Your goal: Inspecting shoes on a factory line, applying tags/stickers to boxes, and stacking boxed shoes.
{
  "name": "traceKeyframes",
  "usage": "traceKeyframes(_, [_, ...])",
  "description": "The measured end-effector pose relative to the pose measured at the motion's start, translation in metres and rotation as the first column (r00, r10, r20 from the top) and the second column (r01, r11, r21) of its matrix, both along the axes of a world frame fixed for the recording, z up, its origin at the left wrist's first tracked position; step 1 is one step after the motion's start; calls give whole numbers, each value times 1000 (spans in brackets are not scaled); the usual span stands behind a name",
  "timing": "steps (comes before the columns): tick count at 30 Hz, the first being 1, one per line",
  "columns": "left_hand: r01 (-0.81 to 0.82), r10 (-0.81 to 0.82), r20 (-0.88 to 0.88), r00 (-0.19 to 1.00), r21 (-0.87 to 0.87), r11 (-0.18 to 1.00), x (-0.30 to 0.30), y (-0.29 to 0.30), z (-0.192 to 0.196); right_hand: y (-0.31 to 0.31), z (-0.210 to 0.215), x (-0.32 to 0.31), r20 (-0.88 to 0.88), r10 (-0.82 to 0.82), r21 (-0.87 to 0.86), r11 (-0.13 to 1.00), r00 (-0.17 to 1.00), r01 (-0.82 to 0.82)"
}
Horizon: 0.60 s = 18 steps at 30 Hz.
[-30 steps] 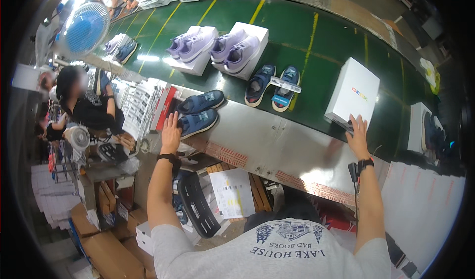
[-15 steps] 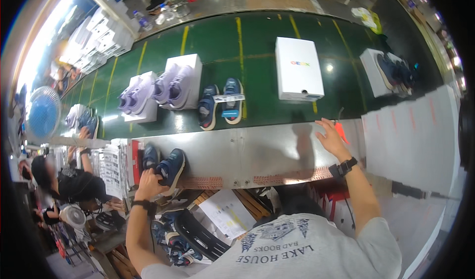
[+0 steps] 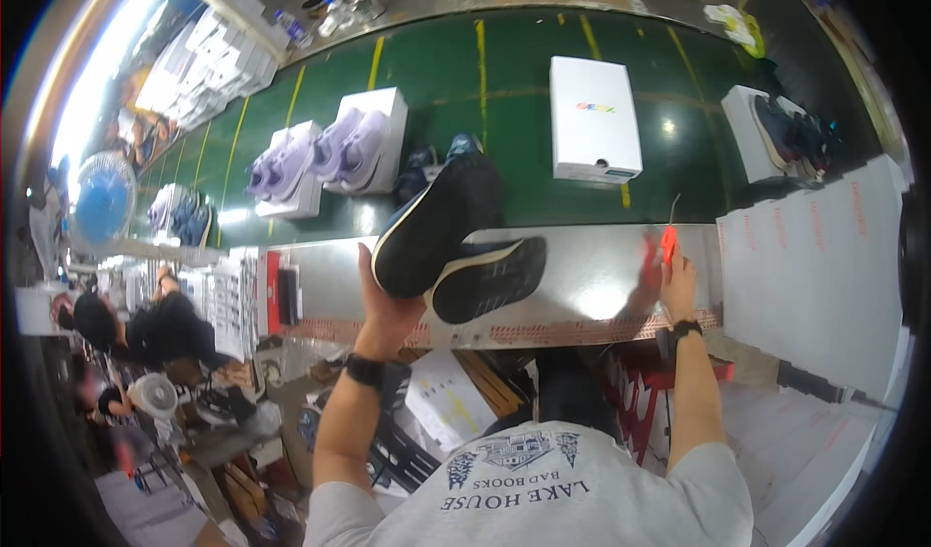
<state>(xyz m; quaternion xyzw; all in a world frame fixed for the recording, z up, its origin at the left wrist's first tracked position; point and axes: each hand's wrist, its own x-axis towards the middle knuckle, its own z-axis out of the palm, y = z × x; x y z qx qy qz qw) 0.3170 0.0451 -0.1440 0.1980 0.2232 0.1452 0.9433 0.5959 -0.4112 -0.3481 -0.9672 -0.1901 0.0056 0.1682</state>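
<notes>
My left hand [image 3: 393,316] holds up a pair of dark blue shoes over the metal ledge [image 3: 582,275]. Black soles with pale edges face me: one shoe [image 3: 427,232] leans upright, the other [image 3: 493,280] lies across below it. Most of my left fingers are behind them. My right hand [image 3: 681,285] is closed around an orange-handled tool [image 3: 669,243] with a thin metal tip pointing up. Another pair of blue shoes [image 3: 465,145] stands on the green belt, partly hidden by the raised pair.
Lilac shoes on white boxes [image 3: 376,159] and a closed white shoebox [image 3: 593,120] sit on the belt [image 3: 524,111]. At right are more dark shoes [image 3: 781,132] and a row of white boxes [image 3: 815,266]. A co-worker [image 3: 160,329] sits at left near a fan [image 3: 102,203].
My left hand has lifted the blue shoes off the ledge, moved them right and turned their soles toward me. My right hand, open before, has closed on the orange-handled tool.
</notes>
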Motion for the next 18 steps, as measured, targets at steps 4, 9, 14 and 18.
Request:
traceKeyframes(4, [-96, 91, 65, 994, 70, 993, 104, -17, -16, 35, 143, -54, -96, 157, 512, 855, 983, -87])
traceKeyframes(9, [-17, 14, 69, 998, 40, 999, 200, -32, -49, 39, 232, -89, -207, 427, 718, 677, 880, -160])
traceKeyframes(14, [204, -201, 86, 976, -25, 979, 259, -70, -40, 52, 244, -57, -213, 379, 734, 670, 901, -108])
traceKeyframes(18, [202, -201, 18, 979, -18, 979, 284, -81, -49, 45, 232, -31, -231, 301, 715, 697, 925, -48])
